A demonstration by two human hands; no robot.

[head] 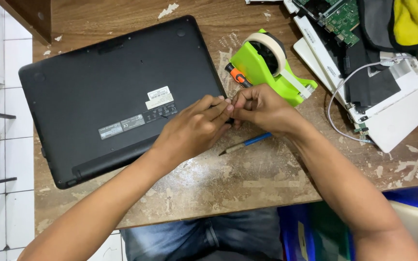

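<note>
Head view looked down on a worn wooden table with flaking paint, and nearest its front edge only the person's jeans and a blue bin, both cut off by the frame, showed below it. The 2 forearms rose from the bottom corners and met near the middle of the table. The left hand lay with its fingers pressed together, fingertips at the right edge of the black laptop, which rested upside down toward the table's left edge. The right hand was curled, its fingertips meeting those of the left; whatever they pinched between them was too small and too covered to make out. A blue pen lay on the table just under the right wrist, partly hidden by it. Just beyond the hands stood a green tape dispenser with a roll of pale tape, and an orange-and-black screwdriver handle poked out beside it, its shaft hidden behind the fingers. Toward the far right corner lay white laptop panels, a grey cable, a green circuit board and a yellow cloth, all cut off by the frame's edge.
</note>
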